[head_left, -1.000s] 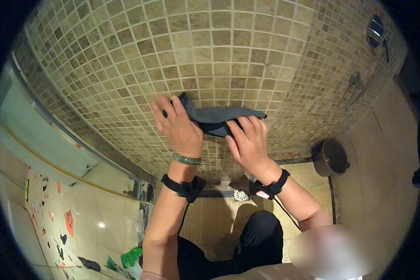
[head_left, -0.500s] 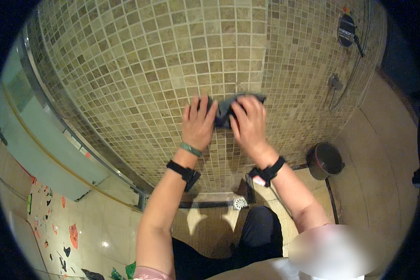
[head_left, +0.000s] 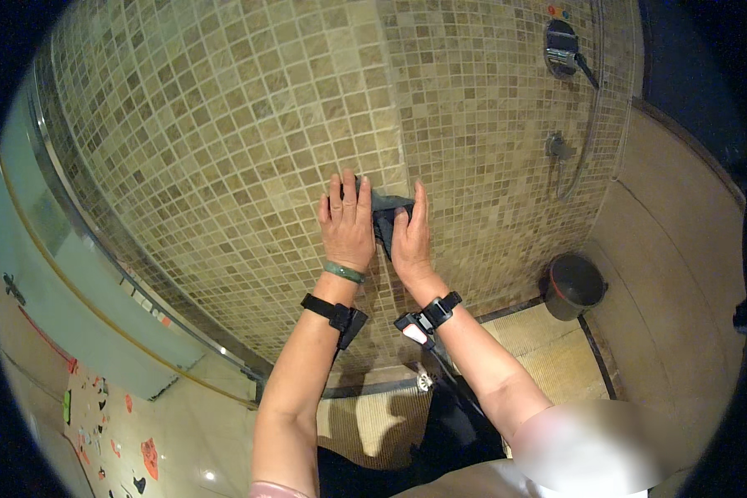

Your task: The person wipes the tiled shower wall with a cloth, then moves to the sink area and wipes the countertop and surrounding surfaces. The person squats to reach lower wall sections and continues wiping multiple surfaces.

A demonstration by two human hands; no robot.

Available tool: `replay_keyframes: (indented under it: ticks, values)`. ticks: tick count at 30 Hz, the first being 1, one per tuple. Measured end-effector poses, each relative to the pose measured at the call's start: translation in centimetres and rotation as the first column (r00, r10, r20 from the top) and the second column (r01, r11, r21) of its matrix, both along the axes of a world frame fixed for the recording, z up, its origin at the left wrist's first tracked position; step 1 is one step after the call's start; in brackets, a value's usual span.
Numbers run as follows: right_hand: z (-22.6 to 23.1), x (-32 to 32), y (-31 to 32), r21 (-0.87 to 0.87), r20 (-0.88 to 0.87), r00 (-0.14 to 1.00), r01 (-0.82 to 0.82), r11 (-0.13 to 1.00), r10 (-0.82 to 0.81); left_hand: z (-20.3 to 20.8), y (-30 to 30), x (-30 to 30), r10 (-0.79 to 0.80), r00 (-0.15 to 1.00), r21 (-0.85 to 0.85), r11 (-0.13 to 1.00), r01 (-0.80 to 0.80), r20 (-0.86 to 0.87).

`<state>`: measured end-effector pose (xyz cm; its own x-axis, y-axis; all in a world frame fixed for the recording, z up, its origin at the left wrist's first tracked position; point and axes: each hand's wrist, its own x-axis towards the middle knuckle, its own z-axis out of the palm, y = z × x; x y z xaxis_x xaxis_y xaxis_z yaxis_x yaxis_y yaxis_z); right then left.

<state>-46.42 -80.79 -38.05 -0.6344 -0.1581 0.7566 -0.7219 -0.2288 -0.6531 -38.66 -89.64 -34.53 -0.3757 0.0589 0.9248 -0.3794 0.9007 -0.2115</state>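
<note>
While both my forearms reach up from below, slanting toward each other, my left grip [head_left: 348, 234] lies flat over the cloth [head_left: 388, 219], fingers straight, slightly parted, pointing up the wall. My right grip [head_left: 411, 244] is turned more edge-on, fingers upward, thumb apart from them at the cloth; whether it truly pinches, I can't tell. And the cloth, dark grey and bunched, sits between my two hands at the tiled wall [head_left: 224, 133], right by the corner! Its upper edge runs crosswise from left fingers to right hand, one dark fold tapering downward between my palms; the covered ends hide its full long axis. Green bracelet [head_left: 344, 271] on my left wrist, black straps on both forearms. Farther out, a dark bucket [head_left: 573, 286] stands to the right, a shower control [head_left: 561, 50] high above it.
</note>
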Motion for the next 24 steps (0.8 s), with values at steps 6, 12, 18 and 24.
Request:
replay_keyframes:
  ticks: [6, 12, 18, 24]
  values:
    - [-0.7, 3.0, 5.0, -0.029, -0.091, 0.989, 0.117, 0.993, -0.119, 0.7, -0.2, 0.1, 0.035, 0.999, -0.020, 0.999, -0.035, -0.038]
    - [-2.2, 3.2, 2.4, -0.001, 0.220, 0.972, -0.083, 0.997, 0.081, 1.0, 1.1, -0.6, 0.042, 0.999, 0.047, 0.998, -0.042, 0.013]
    - [-0.4, 3.2, 0.3, -0.187, 0.460, 0.872, -0.089, 0.978, 0.167, 1.0, 1.3, 0.0, 0.018, 0.996, 0.042, 0.999, -0.021, 0.085]
    - [0.9, -1.0, -0.9, -0.336, 0.427, 0.846, -0.178, 0.925, 0.318, 3.4, 2.2, -1.7, -0.008, 0.997, -0.053, 0.999, 0.012, 0.073]
